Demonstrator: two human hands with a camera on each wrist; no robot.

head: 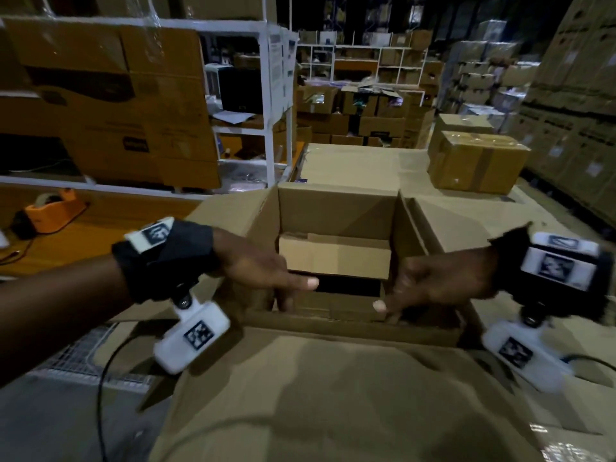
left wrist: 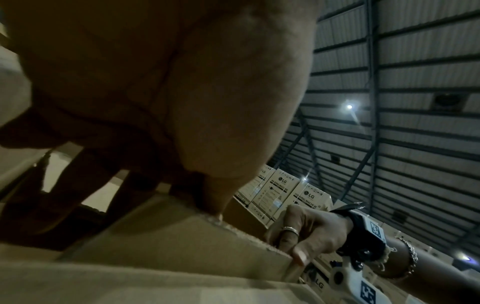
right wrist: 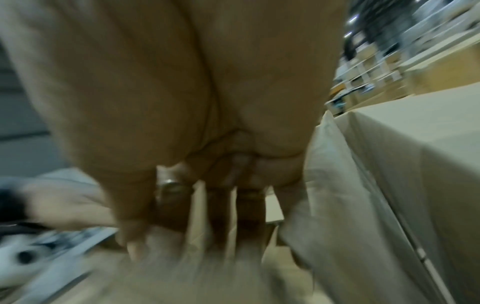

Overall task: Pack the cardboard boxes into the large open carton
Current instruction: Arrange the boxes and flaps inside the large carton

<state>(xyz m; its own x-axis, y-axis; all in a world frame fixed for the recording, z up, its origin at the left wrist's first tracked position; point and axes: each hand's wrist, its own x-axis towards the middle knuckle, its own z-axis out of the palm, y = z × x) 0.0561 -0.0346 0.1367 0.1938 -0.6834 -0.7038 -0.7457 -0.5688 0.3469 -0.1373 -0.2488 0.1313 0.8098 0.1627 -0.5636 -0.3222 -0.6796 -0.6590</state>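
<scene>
The large open carton (head: 336, 198) stands in front of me with its flaps spread out; its near flap (head: 333, 395) lies toward me. One small cardboard box (head: 333, 256) sits inside against the far wall. A second cardboard box (head: 340, 310) is low in the near part of the opening, held between both hands. My left hand (head: 296, 295) grips its left end, thumb on top and fingers down the side. My right hand (head: 388, 311) pinches its right corner, which the left wrist view shows at the box edge (left wrist: 182, 236). The right wrist view is blurred.
Two sealed brown boxes (head: 476, 161) stand on flat cardboard at the back right. An orange tape dispenser (head: 53, 211) rests on the bench at left, below white shelving (head: 266, 111). Tall carton stacks (head: 573, 111) line the right. A wire grid (head: 90, 355) lies at lower left.
</scene>
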